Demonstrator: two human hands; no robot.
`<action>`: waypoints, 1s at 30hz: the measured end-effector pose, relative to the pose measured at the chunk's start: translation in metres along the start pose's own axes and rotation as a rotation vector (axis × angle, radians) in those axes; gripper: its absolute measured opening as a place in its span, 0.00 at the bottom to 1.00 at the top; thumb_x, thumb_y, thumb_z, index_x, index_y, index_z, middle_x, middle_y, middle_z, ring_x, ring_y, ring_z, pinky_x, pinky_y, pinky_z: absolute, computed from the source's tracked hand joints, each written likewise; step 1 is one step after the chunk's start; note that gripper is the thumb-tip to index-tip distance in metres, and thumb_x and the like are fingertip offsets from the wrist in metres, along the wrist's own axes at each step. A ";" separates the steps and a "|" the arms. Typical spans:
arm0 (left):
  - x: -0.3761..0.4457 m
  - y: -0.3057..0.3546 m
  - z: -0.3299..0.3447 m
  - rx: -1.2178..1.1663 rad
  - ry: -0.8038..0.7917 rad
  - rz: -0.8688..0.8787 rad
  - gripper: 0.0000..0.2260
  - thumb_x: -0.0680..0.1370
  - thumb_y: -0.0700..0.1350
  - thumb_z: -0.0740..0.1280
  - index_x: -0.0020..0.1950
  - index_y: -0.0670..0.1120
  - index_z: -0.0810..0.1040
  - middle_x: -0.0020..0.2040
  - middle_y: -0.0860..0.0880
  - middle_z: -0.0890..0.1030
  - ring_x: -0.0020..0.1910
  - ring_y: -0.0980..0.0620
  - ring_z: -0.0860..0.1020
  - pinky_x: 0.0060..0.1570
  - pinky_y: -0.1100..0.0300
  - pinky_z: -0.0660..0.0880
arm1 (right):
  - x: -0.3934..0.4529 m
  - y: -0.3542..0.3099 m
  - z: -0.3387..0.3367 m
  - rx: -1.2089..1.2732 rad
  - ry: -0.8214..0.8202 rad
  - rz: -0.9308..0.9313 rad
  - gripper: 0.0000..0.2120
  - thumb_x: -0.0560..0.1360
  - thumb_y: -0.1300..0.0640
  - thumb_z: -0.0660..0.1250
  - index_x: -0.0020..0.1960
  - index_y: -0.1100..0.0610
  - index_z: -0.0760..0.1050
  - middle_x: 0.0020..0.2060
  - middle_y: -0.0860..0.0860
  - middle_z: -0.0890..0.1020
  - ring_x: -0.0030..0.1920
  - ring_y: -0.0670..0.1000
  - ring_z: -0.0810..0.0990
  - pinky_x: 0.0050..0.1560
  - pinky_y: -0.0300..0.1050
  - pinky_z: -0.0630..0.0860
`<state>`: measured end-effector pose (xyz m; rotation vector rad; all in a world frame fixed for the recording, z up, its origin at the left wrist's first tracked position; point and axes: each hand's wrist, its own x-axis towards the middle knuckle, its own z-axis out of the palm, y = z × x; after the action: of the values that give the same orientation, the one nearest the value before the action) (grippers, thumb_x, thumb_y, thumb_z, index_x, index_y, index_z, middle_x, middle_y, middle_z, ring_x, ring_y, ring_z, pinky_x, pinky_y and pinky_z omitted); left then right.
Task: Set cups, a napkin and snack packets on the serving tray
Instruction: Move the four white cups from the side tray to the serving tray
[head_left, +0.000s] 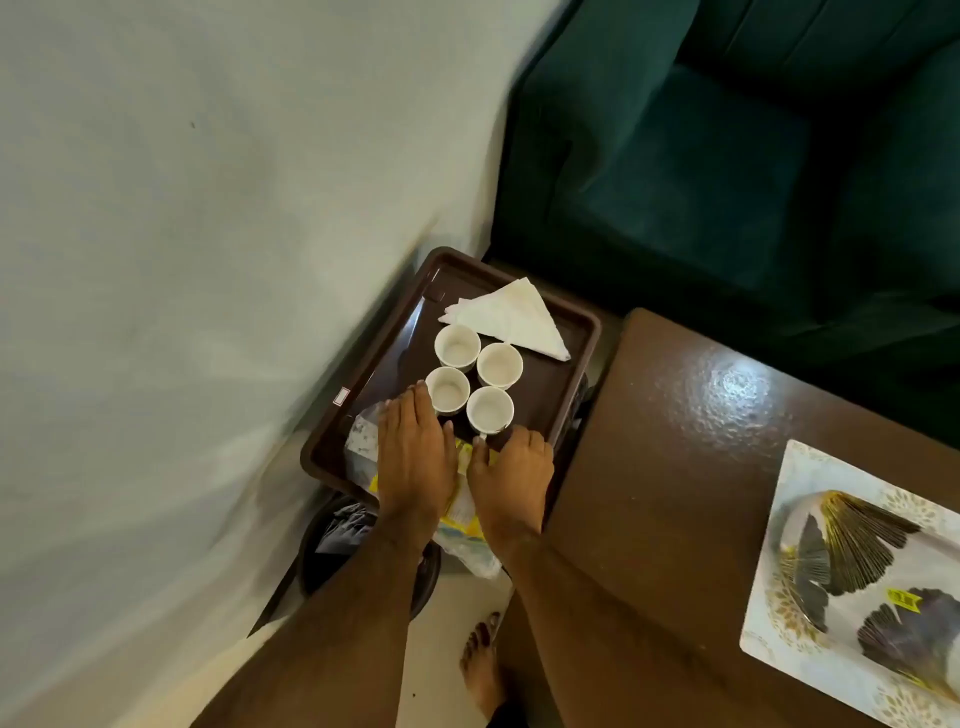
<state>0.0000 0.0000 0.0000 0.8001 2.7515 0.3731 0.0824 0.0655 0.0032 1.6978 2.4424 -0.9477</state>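
Observation:
A dark brown serving tray (571, 332) rests beside a white bed. Several white cups (457, 347) stand in a cluster at its middle. A white napkin (511, 317) folded into a triangle lies at the far end. Yellow and white snack packets (460, 512) lie at the near end, partly over the tray's edge. My left hand (413, 457) lies flat on the packets, fingertips close to the nearest left cup. My right hand (514, 475) presses on the packets too, beside the nearest right cup. Both hands hide much of the packets.
A glossy brown table (670, 447) stands right of the tray, with a white decorative plate (852, 582) on it. A dark green sofa (727, 156) fills the far right. A black bin (332, 545) sits under the tray's near end. My bare foot (483, 670) is on the floor.

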 end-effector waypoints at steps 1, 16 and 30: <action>0.003 0.001 0.001 -0.005 -0.002 0.001 0.25 0.83 0.47 0.65 0.78 0.39 0.65 0.75 0.40 0.72 0.75 0.41 0.70 0.79 0.47 0.63 | 0.002 0.000 0.002 0.017 0.003 0.026 0.17 0.79 0.47 0.67 0.59 0.59 0.77 0.56 0.56 0.80 0.60 0.58 0.76 0.63 0.54 0.75; 0.020 0.003 0.018 0.012 -0.053 -0.165 0.13 0.84 0.45 0.63 0.48 0.40 0.83 0.44 0.40 0.85 0.47 0.41 0.81 0.51 0.46 0.78 | 0.020 -0.003 0.022 0.057 0.033 0.091 0.17 0.79 0.46 0.65 0.45 0.57 0.86 0.41 0.55 0.87 0.49 0.59 0.79 0.55 0.55 0.75; -0.006 0.026 0.010 -0.170 0.144 -0.124 0.11 0.83 0.39 0.65 0.43 0.35 0.79 0.39 0.36 0.81 0.42 0.36 0.79 0.44 0.45 0.74 | 0.014 0.013 0.001 0.310 0.065 0.092 0.15 0.80 0.54 0.69 0.40 0.63 0.83 0.37 0.59 0.84 0.44 0.58 0.78 0.46 0.50 0.74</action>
<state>0.0208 0.0192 0.0001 0.5783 2.8338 0.6525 0.0872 0.0801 -0.0082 1.9405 2.3290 -1.3375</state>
